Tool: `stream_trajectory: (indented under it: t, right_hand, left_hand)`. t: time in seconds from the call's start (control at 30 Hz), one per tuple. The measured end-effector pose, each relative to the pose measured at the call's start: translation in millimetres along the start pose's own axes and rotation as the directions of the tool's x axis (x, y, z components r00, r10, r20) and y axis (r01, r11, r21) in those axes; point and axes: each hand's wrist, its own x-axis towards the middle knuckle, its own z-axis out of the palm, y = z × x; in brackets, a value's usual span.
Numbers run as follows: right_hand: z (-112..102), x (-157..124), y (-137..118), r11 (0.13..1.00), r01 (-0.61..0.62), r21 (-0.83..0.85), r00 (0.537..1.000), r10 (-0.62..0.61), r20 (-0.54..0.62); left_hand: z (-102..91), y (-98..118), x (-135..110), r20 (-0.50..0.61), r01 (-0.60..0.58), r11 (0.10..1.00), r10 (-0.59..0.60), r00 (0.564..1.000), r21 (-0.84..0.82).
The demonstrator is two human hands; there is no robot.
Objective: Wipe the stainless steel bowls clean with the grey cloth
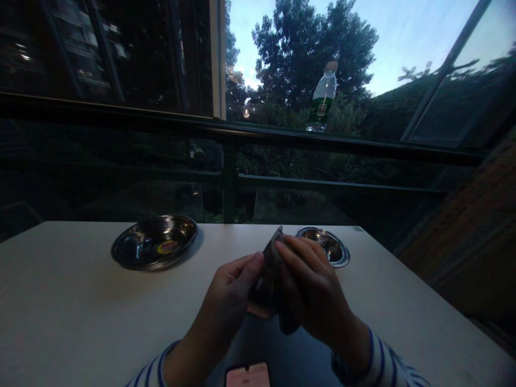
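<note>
My left hand [229, 287] and my right hand [310, 285] meet over the near middle of the white table [72, 312]. Both are closed on a small dark flat packet [269, 269], held upright between them; the light is too dim to tell what it is. My left thumb and fingers pinch its left side, and my right hand's fingers wrap over its top and right side. A metal bowl with a sticker inside [155, 248] sits to the left behind my hands. A smaller metal dish [332, 248] lies just behind my right hand.
A phone [248, 375] shows at the bottom edge between my striped sleeves. A plastic water bottle [321, 99] stands on the dark window rail [363, 145] beyond the table. The table's right edge drops off beside a dark wall.
</note>
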Motion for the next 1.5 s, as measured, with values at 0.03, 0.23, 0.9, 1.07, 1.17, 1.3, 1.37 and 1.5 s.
stream_trajectory:
  t: [0.03,0.23,0.9,1.07,1.17,1.3,1.37,1.5]
  right_hand:
    - [1,-2,-3,0.998,0.059,-0.011,0.998,-0.059,-0.003]
    - [0,1,-1,1.0,0.02,-0.021,1.0,-0.02,0.0]
    - [-3,1,-4,0.998,0.039,0.05,0.999,-0.04,0.009]
    - [-4,3,-5,0.981,0.168,0.094,0.985,-0.171,0.028]
    - [-6,5,3,0.99,-0.005,0.139,1.0,0.003,0.015]
    - [-8,4,0,0.99,0.03,0.138,0.999,-0.034,0.033]
    - [-9,3,-3,0.983,0.123,0.138,0.99,-0.132,0.058]
    - [-9,5,3,0.981,0.027,0.192,0.998,-0.039,0.059]
  left_hand:
    - [-0.1,0,0,-0.01,-0.007,1.0,0.007,1.0,-0.015]
    - [-1.6,1,0,0.011,-0.013,1.0,0.013,1.0,-0.017]
    - [-20.8,16,12,0.065,-0.053,0.995,0.047,0.997,0.089]
    - [-20.3,19,12,0.035,-0.036,0.997,0.033,0.999,0.075]
    - [-24.4,22,12,-0.024,-0.013,0.995,0.016,1.0,0.103]
    - [-27.2,20,13,0.015,-0.012,0.994,0.01,1.0,0.111]
    - [-28.0,18,14,0.041,-0.015,0.994,0.011,0.999,0.109]
    - [-33.5,26,16,0.005,-0.034,0.999,0.034,0.999,0.04]
